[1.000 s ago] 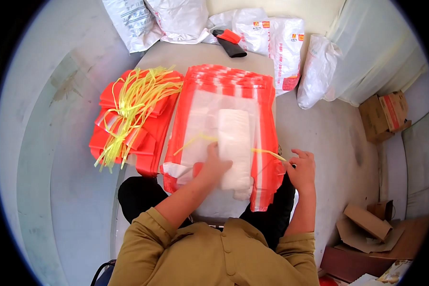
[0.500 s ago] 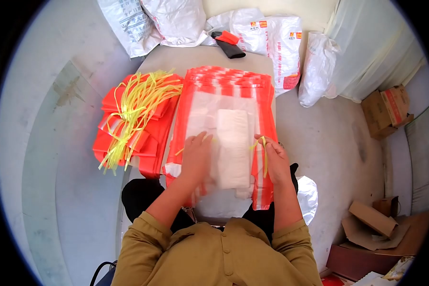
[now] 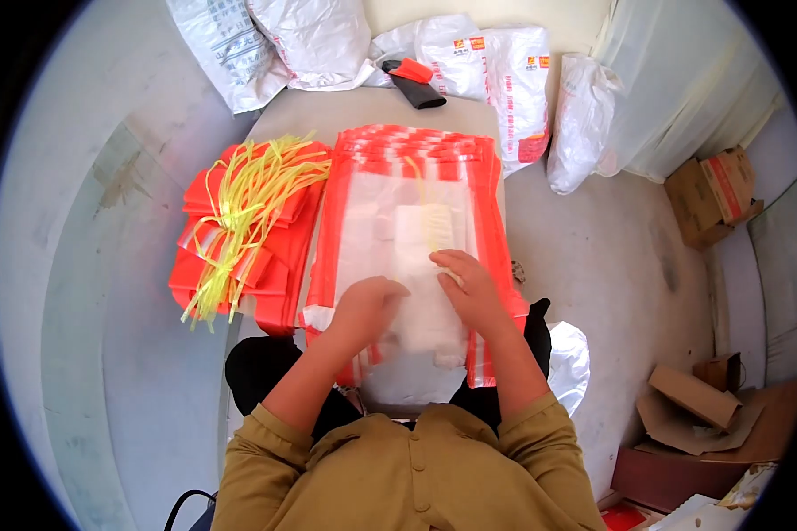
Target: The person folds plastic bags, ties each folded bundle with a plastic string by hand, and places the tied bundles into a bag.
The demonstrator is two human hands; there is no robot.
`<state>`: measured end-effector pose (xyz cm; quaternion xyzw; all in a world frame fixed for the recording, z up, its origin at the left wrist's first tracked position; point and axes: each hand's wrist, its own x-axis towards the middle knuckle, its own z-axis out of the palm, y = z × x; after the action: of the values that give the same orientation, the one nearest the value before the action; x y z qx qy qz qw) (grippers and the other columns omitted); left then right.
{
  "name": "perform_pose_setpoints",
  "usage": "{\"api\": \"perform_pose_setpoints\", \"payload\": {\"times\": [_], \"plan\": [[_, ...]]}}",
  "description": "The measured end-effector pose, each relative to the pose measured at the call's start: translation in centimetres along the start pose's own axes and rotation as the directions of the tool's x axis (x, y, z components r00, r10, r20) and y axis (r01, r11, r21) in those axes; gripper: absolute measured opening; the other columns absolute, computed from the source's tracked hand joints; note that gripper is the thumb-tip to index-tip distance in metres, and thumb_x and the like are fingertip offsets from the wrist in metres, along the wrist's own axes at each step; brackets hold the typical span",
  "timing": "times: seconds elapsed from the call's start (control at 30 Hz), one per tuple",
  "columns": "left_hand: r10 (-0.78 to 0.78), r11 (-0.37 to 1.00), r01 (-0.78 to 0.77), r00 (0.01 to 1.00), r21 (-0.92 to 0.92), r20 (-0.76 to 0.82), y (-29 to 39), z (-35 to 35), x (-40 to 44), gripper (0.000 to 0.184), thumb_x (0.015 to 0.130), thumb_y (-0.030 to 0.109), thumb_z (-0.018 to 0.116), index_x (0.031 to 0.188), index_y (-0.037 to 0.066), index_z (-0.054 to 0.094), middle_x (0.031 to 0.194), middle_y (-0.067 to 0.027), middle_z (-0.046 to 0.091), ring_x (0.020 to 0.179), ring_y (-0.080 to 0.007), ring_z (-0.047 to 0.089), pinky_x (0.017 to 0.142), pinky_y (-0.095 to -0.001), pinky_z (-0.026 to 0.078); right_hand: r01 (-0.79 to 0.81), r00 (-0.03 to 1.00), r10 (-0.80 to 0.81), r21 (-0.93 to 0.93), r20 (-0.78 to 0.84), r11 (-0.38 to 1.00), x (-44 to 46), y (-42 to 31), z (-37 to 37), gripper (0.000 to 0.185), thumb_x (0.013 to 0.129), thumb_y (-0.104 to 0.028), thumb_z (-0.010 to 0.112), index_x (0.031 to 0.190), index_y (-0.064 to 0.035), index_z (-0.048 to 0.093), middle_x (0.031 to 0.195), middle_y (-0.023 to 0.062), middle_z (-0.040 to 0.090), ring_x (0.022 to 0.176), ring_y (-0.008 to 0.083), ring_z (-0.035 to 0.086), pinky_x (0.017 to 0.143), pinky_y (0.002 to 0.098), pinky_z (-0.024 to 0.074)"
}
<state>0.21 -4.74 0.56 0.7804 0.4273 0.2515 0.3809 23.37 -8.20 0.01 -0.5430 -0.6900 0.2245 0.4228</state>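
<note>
In front of me lies a stack of red-and-white plastic bags (image 3: 328,239), with clear middle panels. On top of it rests a folded white bundle (image 3: 413,232), partly covered by my fingers. My right hand (image 3: 471,290) is over the bundle's right side, pinching a thin yellow strip (image 3: 432,226) that runs up and away, blurred. My left hand (image 3: 367,308) is closed at the bundle's left side, a bit of yellow showing at its fingertips. The strip's course between the hands is hidden.
Folded red bags (image 3: 279,292) topped by a bunch of yellow strips (image 3: 239,208) lie at the left. A black-and-red item (image 3: 416,87) sits at the table's far end. White sacks (image 3: 518,97) stand behind; cardboard boxes (image 3: 713,196) are on the right.
My right hand has moved left and inward over the bundle, swinging the yellow strip upward. My left hand has come slightly down and right, its fingers more curled.
</note>
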Motion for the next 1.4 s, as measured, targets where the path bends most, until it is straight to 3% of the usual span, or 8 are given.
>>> {"api": "perform_pose_setpoints", "payload": {"times": [0.13, 0.33, 0.43, 0.53, 0.73, 0.93, 1.2, 1.4], "plan": [[-0.180, 0.872, 0.206, 0.978, -0.443, 0.101, 0.0, 0.1, 0.6, 0.021, 0.092, 0.002, 0.065, 0.110, 0.004, 0.075, 0.097, -0.0060, 0.072, 0.080, -0.0137, 0.063, 0.072, -0.0290, 0.051, 0.186, 0.983, -0.184, -0.114, 0.027, 0.976, 1.1, -0.6, 1.3, 0.031, 0.086, -0.003, 0.068, 0.117, -0.0064, 0.071, 0.119, 0.0135, 0.069, 0.111, 0.0328, 0.063, 0.099, 0.0414, 0.0477], [0.297, 0.946, -0.260, 0.934, 0.193, -0.198, -0.1, 0.0, 2.4, 0.015, 0.087, 0.003, 0.071, 0.102, 0.003, 0.074, 0.100, -0.0090, 0.071, 0.086, -0.0234, 0.064, 0.078, -0.0335, 0.052, 0.239, 0.966, -0.250, -0.140, -0.070, 0.961, 1.2, -0.1, 2.7, 0.021, 0.076, -0.005, 0.074, 0.097, -0.0064, 0.074, 0.094, 0.0109, 0.072, 0.091, 0.0321, 0.066, 0.083, 0.0444, 0.0488], [0.424, 0.904, -0.371, 0.834, 0.210, -0.352, 0.4, 0.8, 3.4, 0.007, 0.086, 0.006, 0.072, 0.091, 0.002, 0.069, 0.097, -0.0104, 0.069, 0.084, -0.0292, 0.064, 0.075, -0.0374, 0.052, 0.247, 0.959, -0.267, -0.190, -0.090, 0.950, 1.2, -0.1, 2.5, 0.018, 0.075, -0.006, 0.075, 0.093, -0.0074, 0.073, 0.088, 0.0102, 0.070, 0.087, 0.0327, 0.065, 0.083, 0.0450, 0.0477], [0.224, 0.974, -0.216, 0.962, 0.066, -0.156, -0.1, 1.0, 3.8, 0.012, 0.087, 0.009, 0.071, 0.083, 0.002, 0.063, 0.091, -0.0124, 0.066, 0.080, -0.0300, 0.063, 0.071, -0.0385, 0.051, 0.234, 0.966, -0.250, -0.190, -0.067, 0.954, 1.0, -0.3, 2.0, 0.017, 0.075, -0.007, 0.075, 0.092, -0.0076, 0.071, 0.087, 0.0098, 0.069, 0.089, 0.0330, 0.063, 0.084, 0.0455, 0.0472], [0.175, 0.979, -0.155, 0.970, 0.130, -0.166, -0.1, 1.1, 4.1, 0.013, 0.086, 0.010, 0.070, 0.082, 0.002, 0.061, 0.083, -0.0135, 0.061, 0.077, -0.0315, 0.060, 0.068, -0.0414, 0.049, 0.195, 0.959, -0.235, -0.233, -0.161, 0.953, 0.5, 0.1, 2.6, 0.023, 0.078, -0.003, 0.070, 0.101, -0.0069, 0.070, 0.096, 0.0107, 0.068, 0.093, 0.0339, 0.062, 0.085, 0.0459, 0.0478], [0.388, 0.910, -0.356, 0.912, 0.213, -0.133, 0.5, 1.1, 3.9, 0.011, 0.086, 0.008, 0.072, 0.087, 0.003, 0.063, 0.088, -0.0137, 0.063, 0.086, -0.0343, 0.062, 0.076, -0.0443, 0.050, 0.191, 0.965, -0.243, -0.364, -0.102, 0.912, 1.0, -0.2, 2.5, 0.022, 0.081, -0.002, 0.067, 0.101, -0.0075, 0.071, 0.100, 0.0093, 0.066, 0.096, 0.0310, 0.061, 0.084, 0.0412, 0.0496], [0.228, 0.972, -0.216, 0.964, 0.097, -0.138, 0.7, 0.7, 4.0, 0.008, 0.088, 0.004, 0.070, 0.090, 0.001, 0.063, 0.088, -0.0134, 0.062, 0.083, -0.0320, 0.062, 0.075, -0.0402, 0.051, 0.204, 0.978, -0.198, -0.131, 0.061, 0.970, 2.0, 0.1, 1.0, 0.013, 0.080, -0.008, 0.071, 0.093, -0.0076, 0.072, 0.099, 0.0082, 0.065, 0.096, 0.0317, 0.060, 0.085, 0.0434, 0.0494], [0.260, 0.966, -0.256, 0.949, 0.047, -0.179, -0.1, 0.8, 3.9, 0.007, 0.088, 0.002, 0.070, 0.093, 0.001, 0.065, 0.088, -0.0134, 0.063, 0.081, -0.0293, 0.063, 0.072, -0.0376, 0.052, 0.145, 0.989, -0.146, -0.252, 0.015, 0.957, 1.8, -0.4, 1.4, 0.016, 0.084, -0.011, 0.073, 0.099, -0.0070, 0.074, 0.100, 0.0089, 0.067, 0.096, 0.0329, 0.060, 0.086, 0.0442, 0.0489]]}}
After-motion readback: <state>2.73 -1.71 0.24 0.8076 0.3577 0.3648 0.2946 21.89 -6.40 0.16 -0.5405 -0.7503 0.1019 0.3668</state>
